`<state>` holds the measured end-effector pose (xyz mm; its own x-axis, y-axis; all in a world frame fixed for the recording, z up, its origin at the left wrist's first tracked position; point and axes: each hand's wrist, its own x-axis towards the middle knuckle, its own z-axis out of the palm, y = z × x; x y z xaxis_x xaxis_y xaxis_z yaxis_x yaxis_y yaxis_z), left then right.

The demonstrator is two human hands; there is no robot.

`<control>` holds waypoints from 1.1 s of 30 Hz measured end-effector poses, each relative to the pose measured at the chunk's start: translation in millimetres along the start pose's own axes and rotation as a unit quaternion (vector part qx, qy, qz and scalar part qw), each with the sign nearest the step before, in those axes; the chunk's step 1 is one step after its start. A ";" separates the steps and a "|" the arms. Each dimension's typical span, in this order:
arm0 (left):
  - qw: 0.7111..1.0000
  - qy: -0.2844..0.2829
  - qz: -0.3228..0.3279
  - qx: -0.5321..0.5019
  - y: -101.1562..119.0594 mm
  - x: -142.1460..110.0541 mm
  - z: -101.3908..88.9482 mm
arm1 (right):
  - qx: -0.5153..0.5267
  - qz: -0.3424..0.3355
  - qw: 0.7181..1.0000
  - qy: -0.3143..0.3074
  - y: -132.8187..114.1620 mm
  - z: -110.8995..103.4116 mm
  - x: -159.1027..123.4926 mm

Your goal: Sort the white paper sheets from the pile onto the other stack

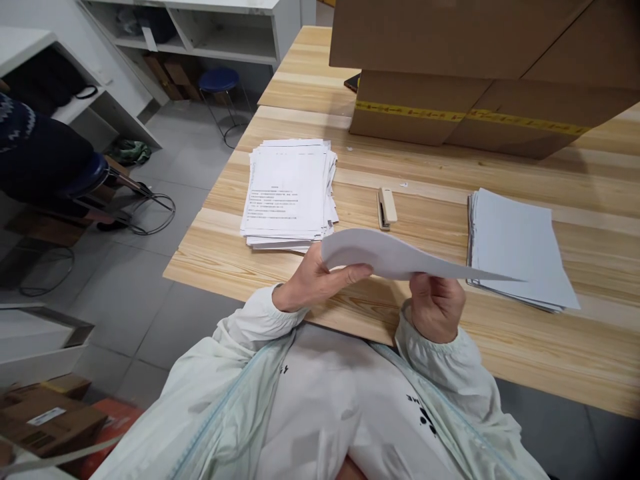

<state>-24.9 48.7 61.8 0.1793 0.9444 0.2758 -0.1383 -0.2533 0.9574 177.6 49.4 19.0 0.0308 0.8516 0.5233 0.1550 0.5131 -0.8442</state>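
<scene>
Between my two hands, above the table's front edge, I hold white paper sheets [385,253], curved and seen nearly edge-on. My left hand [325,275] grips their left end, thumb along the near side. Farther right, my right hand [438,303] pinches the lower edge with curled fingers. How many sheets there are I cannot tell. Just beyond my left hand lies a stack of printed papers [287,193], its edges uneven. A cream stapler [387,208] rests on the wood past the held paper. To the right is a second paper stack [520,247], blank on top.
Large cardboard boxes [415,103] with yellow tape stand at the back of the wooden table [220,247]. A dark object [353,83] pokes out beside them. On the floor to the left are a blue stool [219,80] and a seated person [40,153].
</scene>
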 end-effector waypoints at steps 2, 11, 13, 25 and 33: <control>1.000 0.018 -0.002 0.006 -0.1 0.5 6.0 | -0.079 0.031 0.995 0.059 -5.9 -5.1 -0.8; 0.983 -0.006 -0.169 0.075 -33.1 -14.3 38.2 | -0.120 0.338 0.926 -0.121 22.2 -76.5 3.6; 0.976 -0.049 -0.187 0.097 -36.9 -11.8 41.3 | -0.130 0.373 0.911 -0.120 30.6 -87.3 1.7; 0.907 -0.049 -0.405 -0.105 -54.6 31.3 49.5 | -0.179 0.396 0.895 -0.102 50.5 -101.4 19.9; 0.907 -0.005 -0.409 -0.097 -60.8 36.7 49.6 | -0.199 0.375 0.898 -0.113 57.9 -95.3 24.7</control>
<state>38.4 88.4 17.9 0.3088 0.7979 -0.5178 -0.1245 0.5736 0.8096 281.4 89.9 -5.9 0.0792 0.9648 -0.2510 0.5169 -0.2550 -0.8172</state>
